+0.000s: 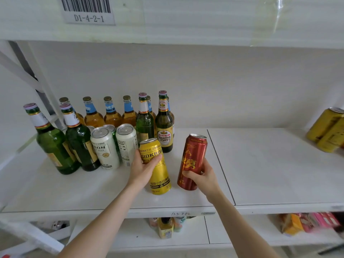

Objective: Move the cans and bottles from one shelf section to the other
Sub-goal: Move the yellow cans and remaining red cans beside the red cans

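Yellow can [159, 177] in the left hand [144, 169], red can [192, 159] in the right hand [203, 176]. Both hands are gripping with fingers curled round the can bodies. Both cans are sitting low over the shelf [270, 164] near the centre of the frame, just left of the seam [221, 168] between the two sections. I can't tell if they're touching the board or are lifted off it. Progress-wise I'm guessing it's early days: only a couple of gold cans [327, 129] are sitting over at the right edge of the frame. The whole crowd is waiting at centre left: green bottles [54, 142], amber bottles [93, 116] with blue neck labels behind them, and white cans [105, 149]. Readable stuff: the yellow one is showing "SIDKRON", a white can "RON BEER", the labelled green bottle [164, 127] "Yanjing Beer", and the barcode sticker [88, 11] at upper left is reading "D1-4-2-1".
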Demonstrator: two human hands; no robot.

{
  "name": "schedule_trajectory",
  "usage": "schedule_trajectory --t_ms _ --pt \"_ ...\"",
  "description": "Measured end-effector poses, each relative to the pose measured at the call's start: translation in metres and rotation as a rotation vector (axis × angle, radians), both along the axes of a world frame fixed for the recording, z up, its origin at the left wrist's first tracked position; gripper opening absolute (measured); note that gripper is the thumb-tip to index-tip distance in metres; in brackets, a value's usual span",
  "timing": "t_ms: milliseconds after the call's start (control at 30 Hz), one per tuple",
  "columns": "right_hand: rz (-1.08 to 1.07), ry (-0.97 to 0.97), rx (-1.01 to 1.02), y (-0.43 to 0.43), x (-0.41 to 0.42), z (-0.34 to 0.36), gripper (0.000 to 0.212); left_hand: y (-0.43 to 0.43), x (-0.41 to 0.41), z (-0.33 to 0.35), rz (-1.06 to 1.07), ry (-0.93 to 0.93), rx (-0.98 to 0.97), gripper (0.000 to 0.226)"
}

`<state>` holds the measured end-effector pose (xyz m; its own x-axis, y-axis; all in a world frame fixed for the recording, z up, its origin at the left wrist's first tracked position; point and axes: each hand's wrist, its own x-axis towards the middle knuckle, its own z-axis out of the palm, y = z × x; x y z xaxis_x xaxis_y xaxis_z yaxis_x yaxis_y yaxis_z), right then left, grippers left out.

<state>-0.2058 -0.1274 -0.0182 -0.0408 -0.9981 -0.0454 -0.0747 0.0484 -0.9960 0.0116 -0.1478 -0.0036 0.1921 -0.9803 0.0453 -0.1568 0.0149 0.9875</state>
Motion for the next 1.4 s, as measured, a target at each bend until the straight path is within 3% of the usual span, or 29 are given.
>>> schedule_trajectory --t_ms 233,867,1100,1400 --pt "-0.013 0.002 -0.025 0.029 -0.028 0.004 0.057 0.022 -0.025 0.005 -0.067 -0.014 0.012 0.058" --pt "-0.036 0.014 -0.008 0.156 -0.214 0.014 0.052 0.139 -0.191 0.016 -0.06 0.025 0.0 0.04" --pt "-0.109 0.005 0.012 0.175 -0.283 0.011 0.06 0.142 -0.246 0.018 -0.106 0.025 -0.012 0.038" --pt "-0.208 0.013 0.0 0.161 -0.364 0.019 0.055 0.113 -0.32 0.021 -0.15 -0.02 -0.008 0.041"
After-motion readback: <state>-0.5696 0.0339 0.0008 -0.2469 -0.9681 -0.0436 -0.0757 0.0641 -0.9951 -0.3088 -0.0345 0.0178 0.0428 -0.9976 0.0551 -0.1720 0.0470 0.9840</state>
